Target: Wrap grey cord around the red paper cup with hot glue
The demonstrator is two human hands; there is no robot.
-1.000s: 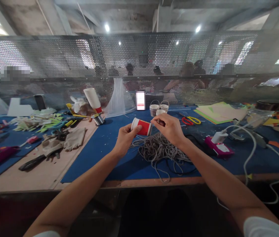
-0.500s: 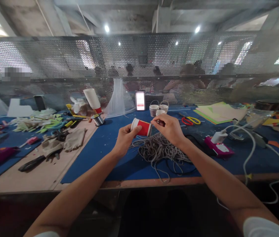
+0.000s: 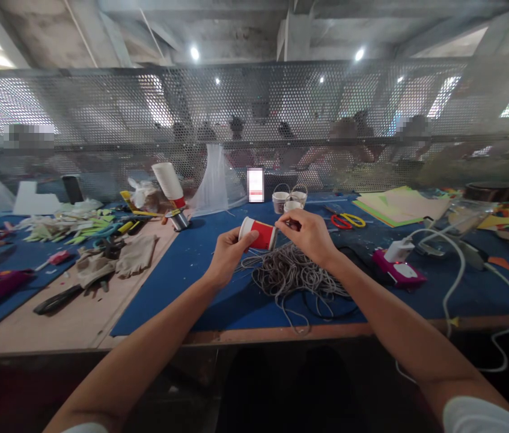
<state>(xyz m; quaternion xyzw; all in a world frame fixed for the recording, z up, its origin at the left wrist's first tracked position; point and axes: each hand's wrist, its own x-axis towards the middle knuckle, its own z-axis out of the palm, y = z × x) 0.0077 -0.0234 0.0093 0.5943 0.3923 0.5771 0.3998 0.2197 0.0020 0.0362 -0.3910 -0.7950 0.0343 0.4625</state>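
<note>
My left hand [image 3: 229,252] grips a small red paper cup [image 3: 259,233] held on its side above the blue mat [image 3: 182,270]. At the cup's right end my right hand [image 3: 310,234] is closed in a pinch on something too small to name. Just below both hands a tangled pile of grey cord [image 3: 292,273] lies on the mat.
Three small white cups with wire handles [image 3: 290,199] stand behind the hands, red-and-yellow scissors [image 3: 348,220] to their right. A pink glue gun [image 3: 398,267] with a white cable [image 3: 457,270] lies right. Gloves [image 3: 119,255], black pliers [image 3: 62,296], paper scraps and stacked cups [image 3: 169,183] sit left. Mesh screen behind, people beyond.
</note>
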